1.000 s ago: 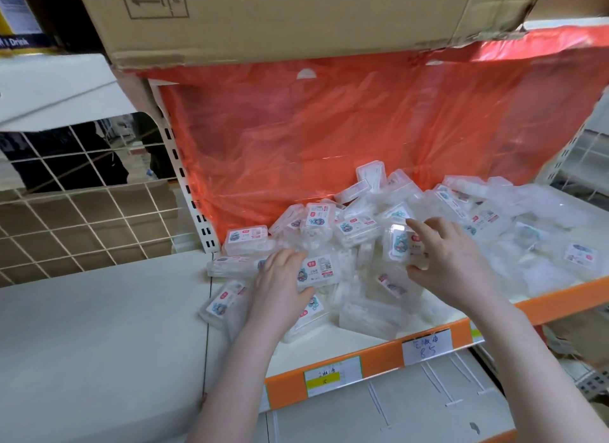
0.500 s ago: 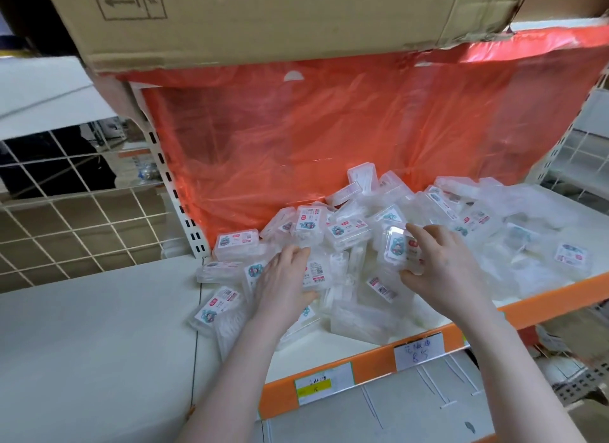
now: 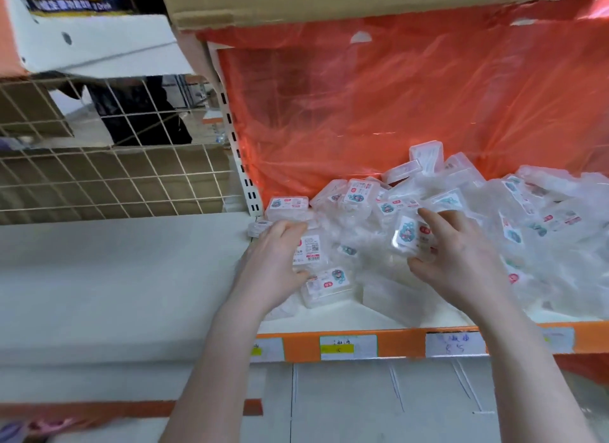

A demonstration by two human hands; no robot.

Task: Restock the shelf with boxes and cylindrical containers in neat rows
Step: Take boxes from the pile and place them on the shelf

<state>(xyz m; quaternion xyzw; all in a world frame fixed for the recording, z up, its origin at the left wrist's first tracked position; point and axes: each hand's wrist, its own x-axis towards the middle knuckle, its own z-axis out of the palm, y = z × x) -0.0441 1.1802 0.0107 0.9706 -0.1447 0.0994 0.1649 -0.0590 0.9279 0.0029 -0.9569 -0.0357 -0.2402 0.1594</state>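
A loose heap of small clear plastic boxes (image 3: pixel 487 218) with colourful labels covers the white shelf (image 3: pixel 329 317) with its orange front edge. My left hand (image 3: pixel 273 261) grips one clear box (image 3: pixel 309 248) at the heap's left side, its barcode label facing up. My right hand (image 3: pixel 461 254) holds another clear box (image 3: pixel 410 236) by its edges, thumb underneath, just above the heap. One more labelled box (image 3: pixel 326 286) lies flat between my hands near the front.
Orange plastic sheeting (image 3: pixel 412 106) lines the shelf's back. A cardboard carton (image 3: pixel 329 0) sits on the shelf above. A bare white shelf (image 3: pixel 115 277) and wire mesh (image 3: pixel 99 172) lie to the left. Price tags (image 3: pixel 347 347) hang on the orange edge.
The view has swung left and the heap now sits further right. My left hand has closed around a box at the heap's left side. My right hand keeps its box.
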